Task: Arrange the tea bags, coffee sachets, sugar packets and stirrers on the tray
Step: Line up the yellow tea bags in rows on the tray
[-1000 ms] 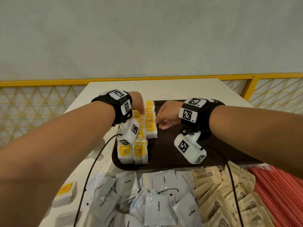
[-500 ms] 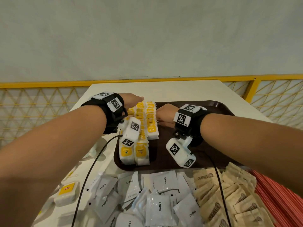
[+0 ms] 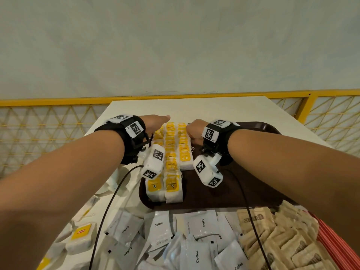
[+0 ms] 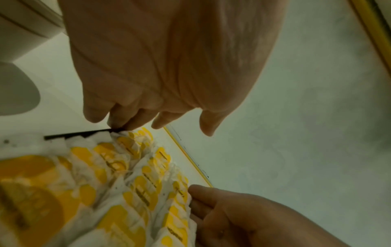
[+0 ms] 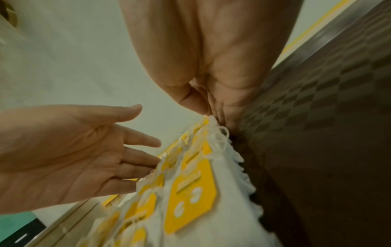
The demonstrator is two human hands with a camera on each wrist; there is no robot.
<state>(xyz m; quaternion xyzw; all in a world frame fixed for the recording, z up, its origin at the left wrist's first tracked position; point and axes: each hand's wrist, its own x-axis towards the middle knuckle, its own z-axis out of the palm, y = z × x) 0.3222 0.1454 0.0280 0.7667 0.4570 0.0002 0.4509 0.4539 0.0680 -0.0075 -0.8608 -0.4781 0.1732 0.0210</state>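
Loose tea bags (image 3: 80,237) are seen lying on the white table (image 3: 194,109) at far left, while the left hand (image 3: 155,123), fingers straight and released, is laid along the left edge of three rows of yellow-tagged tea bags (image 3: 171,162) already lined up at the left end of the brown tray (image 3: 243,195). The rows' right edge is met by the right hand (image 3: 194,129), its fingers curled against the bags; whether one is pinched cannot be told. Coffee sachets (image 3: 194,240), sugar packets (image 3: 276,240) and red stirrers (image 3: 339,248) are still heaped off the tray, so most of the arranging is judged to remain.
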